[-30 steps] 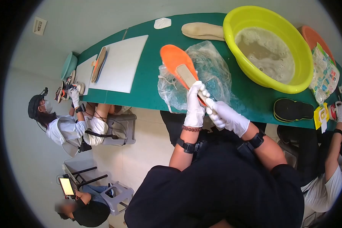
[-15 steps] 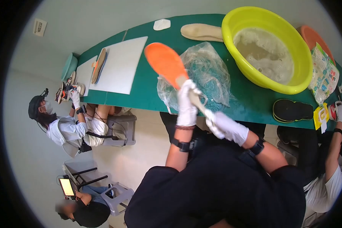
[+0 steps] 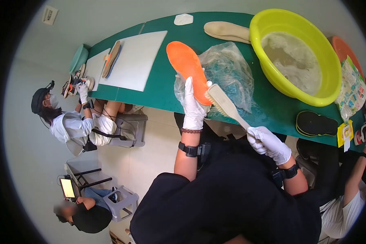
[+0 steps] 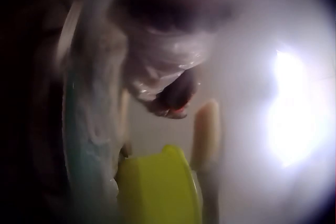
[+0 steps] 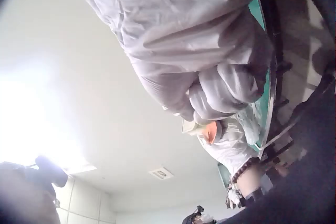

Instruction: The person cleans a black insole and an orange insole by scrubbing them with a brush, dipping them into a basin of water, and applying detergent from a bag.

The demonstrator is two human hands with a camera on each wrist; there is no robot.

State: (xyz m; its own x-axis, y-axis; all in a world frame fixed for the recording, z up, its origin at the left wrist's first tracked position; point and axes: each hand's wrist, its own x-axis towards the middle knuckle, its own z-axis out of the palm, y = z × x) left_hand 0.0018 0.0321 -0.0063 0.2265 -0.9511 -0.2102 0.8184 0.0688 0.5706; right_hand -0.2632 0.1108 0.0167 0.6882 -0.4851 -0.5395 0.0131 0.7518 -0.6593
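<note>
In the head view my gloved left hand (image 3: pixel 194 107) grips an orange insole (image 3: pixel 187 63) by its lower end, thumb along its near edge. The wide end points up and away over the table. My gloved right hand (image 3: pixel 270 144) has its fingers curled round the handle of a pale scrubbing brush (image 3: pixel 223 101). The brush head overlaps the lower right edge of the insole, bristles facing the left hand. The right wrist view shows the curled right hand (image 5: pixel 226 90) close up, with the insole (image 5: pixel 212 131) beyond it. The left wrist view is dim and blurred.
A crumpled clear plastic bag (image 3: pixel 229 73) lies on the green table (image 3: pixel 150 97) behind the insole. A yellow basin (image 3: pixel 258 55) holds sudsy water. Beige insoles (image 3: pixel 227 31), a black insole (image 3: pixel 315 123) and a detergent bag (image 3: pixel 351 89) lie around it. People work at both sides.
The brush head has moved from the insole's middle to its lower edge. My right hand has drawn away to the right from the left hand, and the insole's orange face shows more fully.
</note>
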